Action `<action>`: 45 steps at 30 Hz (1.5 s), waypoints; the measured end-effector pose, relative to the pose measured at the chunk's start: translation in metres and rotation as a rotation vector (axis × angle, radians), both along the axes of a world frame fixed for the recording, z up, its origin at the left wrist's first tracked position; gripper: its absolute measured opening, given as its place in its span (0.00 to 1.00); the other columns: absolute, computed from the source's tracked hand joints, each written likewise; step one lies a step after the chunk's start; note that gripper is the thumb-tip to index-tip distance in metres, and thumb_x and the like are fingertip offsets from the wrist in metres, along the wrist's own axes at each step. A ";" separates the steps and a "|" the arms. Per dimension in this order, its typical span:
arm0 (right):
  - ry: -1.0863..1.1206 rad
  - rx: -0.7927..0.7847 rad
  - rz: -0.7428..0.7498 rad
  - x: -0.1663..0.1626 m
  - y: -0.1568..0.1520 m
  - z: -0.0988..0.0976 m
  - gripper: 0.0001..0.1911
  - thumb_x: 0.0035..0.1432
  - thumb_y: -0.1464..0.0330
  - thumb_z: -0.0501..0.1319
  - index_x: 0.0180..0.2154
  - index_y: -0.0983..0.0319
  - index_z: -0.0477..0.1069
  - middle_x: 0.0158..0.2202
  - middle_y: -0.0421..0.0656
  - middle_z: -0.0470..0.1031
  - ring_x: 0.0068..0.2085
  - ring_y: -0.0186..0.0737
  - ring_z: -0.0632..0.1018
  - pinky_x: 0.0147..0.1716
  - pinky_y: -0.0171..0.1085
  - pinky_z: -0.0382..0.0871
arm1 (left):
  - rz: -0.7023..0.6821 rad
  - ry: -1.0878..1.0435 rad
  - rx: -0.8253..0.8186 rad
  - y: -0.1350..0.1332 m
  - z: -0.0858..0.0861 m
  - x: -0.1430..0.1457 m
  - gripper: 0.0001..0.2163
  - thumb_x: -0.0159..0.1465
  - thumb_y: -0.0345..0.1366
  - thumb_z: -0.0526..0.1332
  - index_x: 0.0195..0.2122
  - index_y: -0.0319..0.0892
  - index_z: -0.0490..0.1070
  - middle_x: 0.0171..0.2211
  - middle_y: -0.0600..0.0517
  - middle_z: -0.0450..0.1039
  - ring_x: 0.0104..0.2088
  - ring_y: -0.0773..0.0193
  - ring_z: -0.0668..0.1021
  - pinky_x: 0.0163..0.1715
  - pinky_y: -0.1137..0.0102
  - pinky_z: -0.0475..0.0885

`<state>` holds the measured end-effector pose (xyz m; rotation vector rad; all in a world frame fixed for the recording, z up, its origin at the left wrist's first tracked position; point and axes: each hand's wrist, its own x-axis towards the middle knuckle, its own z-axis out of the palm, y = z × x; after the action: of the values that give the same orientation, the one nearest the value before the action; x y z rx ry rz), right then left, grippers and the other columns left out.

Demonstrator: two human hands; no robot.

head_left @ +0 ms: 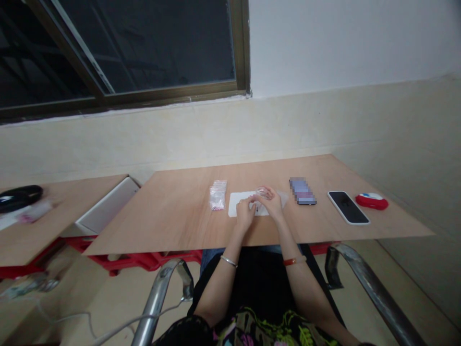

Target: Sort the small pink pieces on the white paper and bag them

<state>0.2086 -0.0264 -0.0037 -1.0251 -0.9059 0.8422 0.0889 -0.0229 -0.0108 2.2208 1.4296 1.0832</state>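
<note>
My left hand (246, 211) is closed in a pinch over a white sheet (234, 205) on the wooden table. What its fingers hold is too small to make out. Beside it, my right hand (272, 204) has curled fingers, and its thumb and forefinger reach across to the left fingertips. Some clear plastic (264, 192) shows at the right fingers, perhaps a small bag. More see-through plastic (284, 198) lies just right of that hand. To the left of the sheet rests a stack of small clear plastic bags (218, 194) with pinkish lower edges.
Right of my hands lie a phone (303, 191) with a lit, blurred screen, a dark-screened phone (348, 207) and a red-and-white object (372, 201). A second table (68, 202) at left bears a black coil (20, 197). Metal armrests (163, 293) flank my lap.
</note>
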 end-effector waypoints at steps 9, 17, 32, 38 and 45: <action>0.074 0.032 -0.067 0.003 0.001 0.000 0.29 0.34 0.64 0.70 0.42 0.64 0.66 0.40 0.47 0.75 0.41 0.42 0.76 0.46 0.47 0.69 | -0.020 0.229 -0.054 -0.009 -0.015 0.009 0.07 0.59 0.28 0.55 0.33 0.38 0.73 0.34 0.45 0.75 0.39 0.58 0.75 0.44 0.62 0.64; 0.056 0.040 -0.067 0.003 0.001 -0.002 0.31 0.35 0.63 0.70 0.44 0.64 0.66 0.41 0.49 0.75 0.41 0.43 0.76 0.44 0.46 0.70 | 0.056 -0.413 -0.032 0.007 -0.013 -0.004 0.08 0.58 0.32 0.57 0.37 0.37 0.72 0.36 0.45 0.75 0.36 0.62 0.76 0.39 0.67 0.71; -0.117 0.043 -0.008 -0.025 -0.001 -0.001 0.32 0.36 0.64 0.68 0.46 0.63 0.67 0.41 0.48 0.75 0.42 0.44 0.75 0.44 0.46 0.69 | 0.059 -0.433 0.129 -0.013 0.067 -0.008 0.08 0.58 0.37 0.60 0.35 0.39 0.74 0.33 0.48 0.76 0.34 0.64 0.76 0.38 0.69 0.70; -0.079 0.026 0.005 -0.025 -0.004 0.005 0.28 0.41 0.64 0.64 0.46 0.64 0.67 0.42 0.50 0.75 0.41 0.44 0.76 0.39 0.41 0.71 | -0.008 -0.143 0.150 -0.018 0.066 -0.002 0.07 0.59 0.36 0.60 0.35 0.42 0.75 0.39 0.47 0.74 0.42 0.59 0.74 0.44 0.65 0.67; -0.046 -0.015 0.060 -0.014 -0.009 0.010 0.34 0.36 0.66 0.68 0.49 0.63 0.65 0.42 0.50 0.75 0.42 0.46 0.76 0.34 0.41 0.73 | -0.202 -0.298 -0.021 -0.010 0.060 -0.010 0.08 0.58 0.39 0.60 0.31 0.40 0.75 0.33 0.48 0.75 0.36 0.62 0.75 0.36 0.69 0.69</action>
<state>0.1944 -0.0352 0.0065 -1.0381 -0.9744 0.8801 0.0791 -0.0326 0.0490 2.0315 1.0646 1.2567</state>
